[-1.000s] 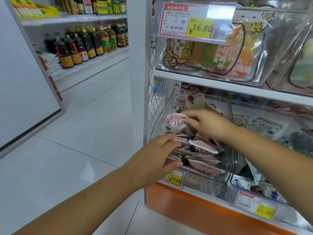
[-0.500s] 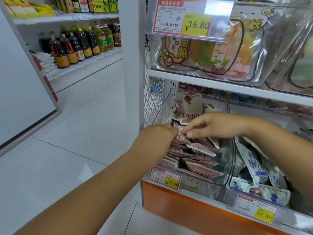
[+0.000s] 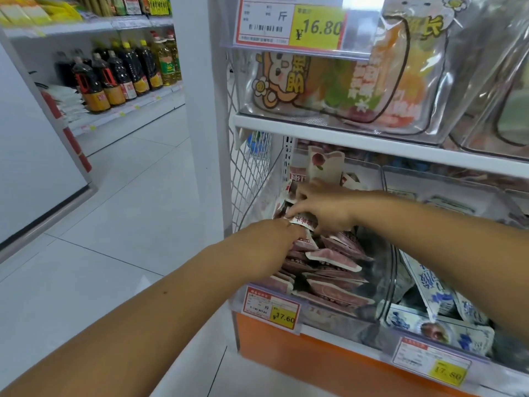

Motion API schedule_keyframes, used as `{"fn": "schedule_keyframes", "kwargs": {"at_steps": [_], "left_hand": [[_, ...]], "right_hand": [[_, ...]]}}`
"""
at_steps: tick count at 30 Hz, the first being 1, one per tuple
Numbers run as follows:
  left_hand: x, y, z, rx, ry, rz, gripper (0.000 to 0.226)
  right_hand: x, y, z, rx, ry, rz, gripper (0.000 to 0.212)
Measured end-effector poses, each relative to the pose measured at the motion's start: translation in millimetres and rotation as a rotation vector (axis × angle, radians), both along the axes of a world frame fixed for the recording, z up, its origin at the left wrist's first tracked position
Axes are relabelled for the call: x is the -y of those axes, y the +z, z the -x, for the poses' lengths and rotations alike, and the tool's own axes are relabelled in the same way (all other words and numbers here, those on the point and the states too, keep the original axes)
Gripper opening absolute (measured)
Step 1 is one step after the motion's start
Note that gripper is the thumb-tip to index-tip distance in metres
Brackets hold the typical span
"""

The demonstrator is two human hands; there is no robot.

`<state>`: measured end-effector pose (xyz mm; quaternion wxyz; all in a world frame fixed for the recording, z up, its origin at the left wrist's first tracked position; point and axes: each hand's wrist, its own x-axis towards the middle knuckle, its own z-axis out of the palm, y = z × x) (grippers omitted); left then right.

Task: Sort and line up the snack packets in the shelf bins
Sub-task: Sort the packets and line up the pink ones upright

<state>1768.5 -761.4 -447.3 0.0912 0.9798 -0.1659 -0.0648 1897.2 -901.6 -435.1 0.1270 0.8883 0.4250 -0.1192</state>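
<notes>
Step in hand: both hands worked at the back left of the clear shelf bin [image 3: 383, 270], judged to be standing loose packets up into a row against the rear wall.
Left hand [image 3: 266, 247]: reached in low from the front, knuckles toward the camera; its fingertips were hidden among the packets, so whether they pinched anything could not be told.
Right hand [image 3: 329, 210]: came in over the bin from the right, fingers [image 3: 297, 212] narrowed on the top edge of a white-and-red packet [image 3: 303, 222] at the head of the pile.
Snack packets [image 3: 332, 259]: pink-and-white sachets lay heaped flat and overlapping across the bin, some upright at the back just beside the wire mesh side panel [image 3: 252, 179].
Neighbouring bin: blue-and-white packets [image 3: 429, 285] lay on the other side of the clear divider, apart from the pink ones.
Doing it well: the left hand would best brace the standing row while the right slid the held packet in upright, printed face forward.
Risk: the slick heap looked likely to slump forward if the brace were let go early.
Progress: early, judging by how much of the pile lay flat.
</notes>
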Motion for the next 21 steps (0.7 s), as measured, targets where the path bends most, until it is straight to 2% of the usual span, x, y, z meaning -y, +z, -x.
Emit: {"fn": "schedule_keyframes", "kwargs": {"at_steps": [7,12,16,21], "left_hand": [[-2,6,3,-0.010,0.020,0.050,0.063],[0,-1,4,-0.029,0.030,0.119,0.041],[2,0,9,-0.029,0.023,0.139,0.034],[0,2,11,-0.059,0.061,0.108,0.041]], "right_hand": [[-1,-6,-4,0.119,0.010,0.065,0.076],[-2,-7,-2,0.172,0.018,0.108,0.079],[-4,-13,0,0.188,0.053,0.035,0.062],[-3,-9,-4,0.153,0.054,-0.046,0.038]]}}
